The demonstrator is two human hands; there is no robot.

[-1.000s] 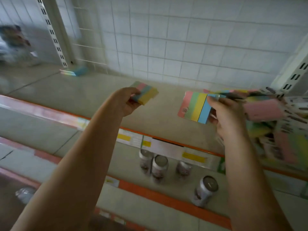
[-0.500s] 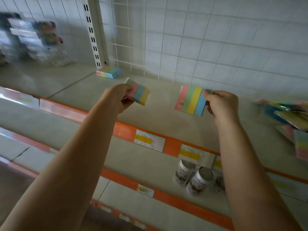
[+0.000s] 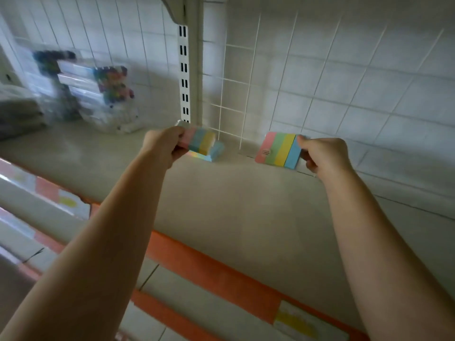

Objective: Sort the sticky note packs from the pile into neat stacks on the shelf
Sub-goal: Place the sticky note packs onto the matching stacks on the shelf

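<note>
Matt paper sticky note packs (image 3: 279,150), smooth matt shelf (image 3: 246,205), white wire grid (image 3: 246,94).

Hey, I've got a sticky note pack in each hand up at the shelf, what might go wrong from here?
The left hand holds its pack just above the small stack by the upright; set down skewed, it might nudge the stack crooked. The right hand pinches its flat pack by one edge only, so it may slip or tilt before landing.
</note>
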